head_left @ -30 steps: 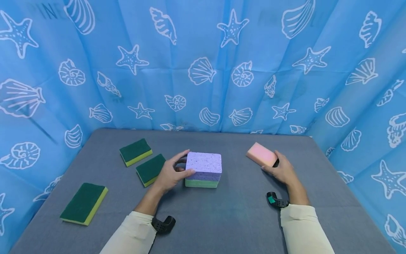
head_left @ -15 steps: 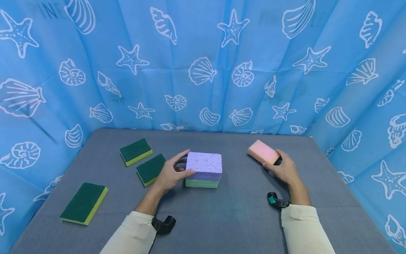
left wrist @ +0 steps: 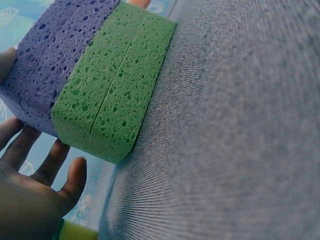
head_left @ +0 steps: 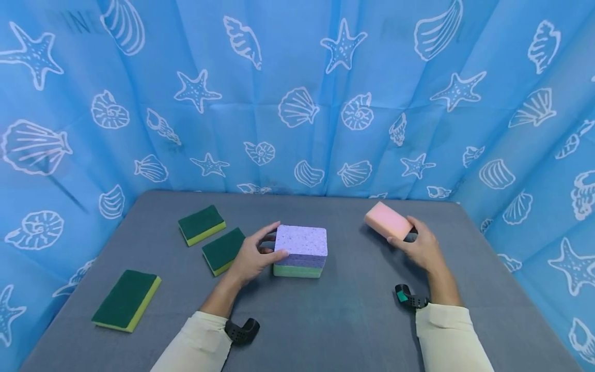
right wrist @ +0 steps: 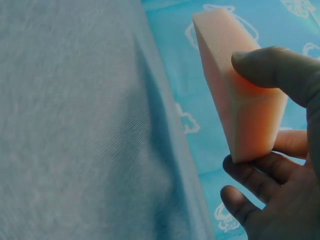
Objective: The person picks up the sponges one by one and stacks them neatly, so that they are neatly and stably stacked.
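A stack of sponges (head_left: 299,250) stands mid-table, purple on top (left wrist: 47,65) and green below (left wrist: 112,82). My left hand (head_left: 253,256) holds the stack's left side, thumb at the near corner and fingers behind it. My right hand (head_left: 418,248) pinches a pink sponge (head_left: 388,220) by its near end and holds it lifted and tilted above the grey table (head_left: 348,320); in the right wrist view the thumb (right wrist: 275,67) presses its top face and the fingers lie under the pink sponge (right wrist: 235,85).
Three green-and-yellow scouring sponges lie on the left: one at the back (head_left: 202,225), one beside my left hand (head_left: 223,250), one near the front left (head_left: 126,299). Blue seashell cloth (head_left: 297,93) walls the table on three sides.
My right hand has raised the pink sponge off the table and drawn it slightly up and left. The left hand and the stack have stayed put.
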Action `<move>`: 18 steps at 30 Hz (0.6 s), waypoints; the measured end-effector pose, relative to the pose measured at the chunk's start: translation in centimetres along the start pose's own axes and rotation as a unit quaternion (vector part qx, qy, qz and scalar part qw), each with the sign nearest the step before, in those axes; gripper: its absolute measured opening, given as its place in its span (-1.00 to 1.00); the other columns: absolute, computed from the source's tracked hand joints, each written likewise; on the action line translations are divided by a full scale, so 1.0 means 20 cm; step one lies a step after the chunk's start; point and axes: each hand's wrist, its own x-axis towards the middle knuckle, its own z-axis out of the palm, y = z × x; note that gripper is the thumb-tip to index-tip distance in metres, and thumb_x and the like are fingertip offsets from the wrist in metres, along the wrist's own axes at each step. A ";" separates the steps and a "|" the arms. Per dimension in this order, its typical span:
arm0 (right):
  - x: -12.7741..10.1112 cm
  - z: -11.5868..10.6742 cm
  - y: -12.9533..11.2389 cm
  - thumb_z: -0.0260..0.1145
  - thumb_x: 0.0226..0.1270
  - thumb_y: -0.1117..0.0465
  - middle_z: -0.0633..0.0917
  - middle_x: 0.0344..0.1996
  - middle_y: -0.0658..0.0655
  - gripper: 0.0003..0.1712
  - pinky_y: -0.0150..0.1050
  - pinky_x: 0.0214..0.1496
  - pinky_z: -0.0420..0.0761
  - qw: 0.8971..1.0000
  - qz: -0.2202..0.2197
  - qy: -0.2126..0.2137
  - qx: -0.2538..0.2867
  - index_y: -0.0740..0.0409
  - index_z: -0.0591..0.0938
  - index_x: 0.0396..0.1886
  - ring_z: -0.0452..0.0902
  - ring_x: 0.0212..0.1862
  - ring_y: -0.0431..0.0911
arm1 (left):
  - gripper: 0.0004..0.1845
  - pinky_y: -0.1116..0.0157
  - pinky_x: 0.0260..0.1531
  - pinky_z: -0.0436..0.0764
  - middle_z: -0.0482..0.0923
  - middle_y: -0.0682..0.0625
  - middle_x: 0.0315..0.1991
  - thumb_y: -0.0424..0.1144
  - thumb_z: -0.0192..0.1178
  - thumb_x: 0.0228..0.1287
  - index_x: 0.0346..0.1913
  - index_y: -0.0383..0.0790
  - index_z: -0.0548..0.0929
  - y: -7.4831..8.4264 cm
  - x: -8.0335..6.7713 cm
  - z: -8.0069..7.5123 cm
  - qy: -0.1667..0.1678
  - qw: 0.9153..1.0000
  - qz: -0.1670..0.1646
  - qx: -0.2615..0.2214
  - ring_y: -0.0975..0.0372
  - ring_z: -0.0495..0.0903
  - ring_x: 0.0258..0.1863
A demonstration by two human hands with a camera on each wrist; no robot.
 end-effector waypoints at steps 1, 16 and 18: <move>-0.01 0.00 0.00 0.43 0.19 -0.05 0.22 0.30 0.56 0.06 0.30 0.17 0.21 1.000 -0.001 0.000 0.004 0.47 0.12 0.42 0.16 0.26 0.38 | -0.25 0.03 0.01 0.47 0.43 -0.18 0.19 -0.30 0.38 0.18 0.43 -0.17 0.32 0.00 0.00 0.00 0.000 1.000 0.001 0.001 -0.01 0.41 0.14; -0.08 -0.08 -0.17 0.43 0.20 -0.02 0.31 0.25 0.50 0.00 0.25 0.10 0.35 0.995 -0.075 0.029 0.051 0.42 0.17 0.43 0.31 0.15 0.32 | -0.25 0.03 0.02 0.46 0.43 -0.16 0.20 -0.24 0.40 0.17 0.42 -0.14 0.33 0.00 0.00 0.01 0.004 1.000 -0.005 0.002 -0.01 0.41 0.15; -0.08 -0.10 -0.20 0.44 0.20 -0.01 0.33 0.24 0.49 0.00 0.24 0.10 0.35 0.994 -0.086 0.032 0.054 0.41 0.18 0.43 0.32 0.15 0.31 | -0.25 0.03 0.01 0.47 0.43 -0.15 0.19 -0.24 0.40 0.17 0.42 -0.14 0.34 0.01 0.00 0.01 0.005 1.000 -0.005 0.003 -0.01 0.41 0.14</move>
